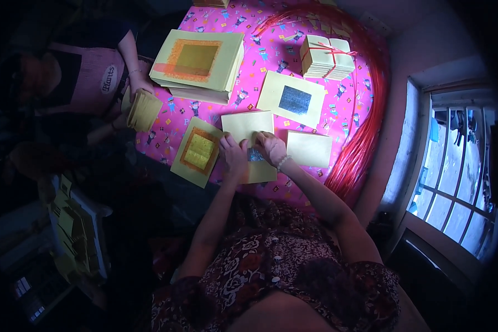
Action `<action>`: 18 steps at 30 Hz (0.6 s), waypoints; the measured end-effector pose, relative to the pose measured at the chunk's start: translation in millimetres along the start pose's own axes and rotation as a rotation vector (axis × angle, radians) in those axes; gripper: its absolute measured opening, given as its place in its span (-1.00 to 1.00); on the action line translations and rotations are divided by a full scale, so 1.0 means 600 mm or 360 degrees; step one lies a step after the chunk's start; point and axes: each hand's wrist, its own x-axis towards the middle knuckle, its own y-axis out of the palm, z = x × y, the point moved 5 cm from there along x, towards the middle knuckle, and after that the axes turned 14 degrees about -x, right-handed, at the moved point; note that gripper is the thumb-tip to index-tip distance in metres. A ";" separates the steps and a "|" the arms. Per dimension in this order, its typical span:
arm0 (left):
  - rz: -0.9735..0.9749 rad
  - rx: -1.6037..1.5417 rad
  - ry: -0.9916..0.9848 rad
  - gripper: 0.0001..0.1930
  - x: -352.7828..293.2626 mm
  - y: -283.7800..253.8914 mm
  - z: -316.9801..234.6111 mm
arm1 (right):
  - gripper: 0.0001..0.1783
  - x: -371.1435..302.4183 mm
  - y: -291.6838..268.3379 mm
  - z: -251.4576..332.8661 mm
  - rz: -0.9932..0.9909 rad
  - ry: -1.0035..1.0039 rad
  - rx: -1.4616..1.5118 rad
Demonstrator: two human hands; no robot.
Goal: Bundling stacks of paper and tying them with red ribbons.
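A pale yellow sheet of paper lies partly folded before me at the table's near edge, a silver patch showing on its lower part between my hands. My left hand grips the sheet's left side, thumb toward the middle. My right hand is closed, fingertips pinching the paper near its centre. To the left lies a yellow sheet with an orange-bordered gold patch. Beyond my hands is a sheet with a dark silver patch. A plain pale yellow piece rests right of my right hand.
A tall stack of gold-and-orange-patched paper stands back left on the pink patterned tablecloth. A bundle tied with red string sits back right. Long red strands curve along the right edge. At left, another person's hands hold folded paper.
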 end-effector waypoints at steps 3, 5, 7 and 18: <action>0.0113 -0.0341 -0.0056 -0.43 -0.004 -0.011 0.011 | -0.74 0.003 0.003 -0.004 0.0103 0.0036 0.0057; 0.0202 -0.0451 -0.0081 -0.42 0.010 -0.018 0.025 | -0.74 0.006 -0.003 -0.006 0.0050 0.0003 0.0047; 0.0291 -0.0558 -0.0113 -0.41 0.008 -0.023 0.030 | -0.73 0.003 0.001 0.000 0.0046 -0.0010 0.0023; 0.0447 -0.1029 -0.0337 -0.45 0.021 -0.012 0.087 | -0.74 0.003 0.009 0.003 -0.0136 -0.0072 -0.0156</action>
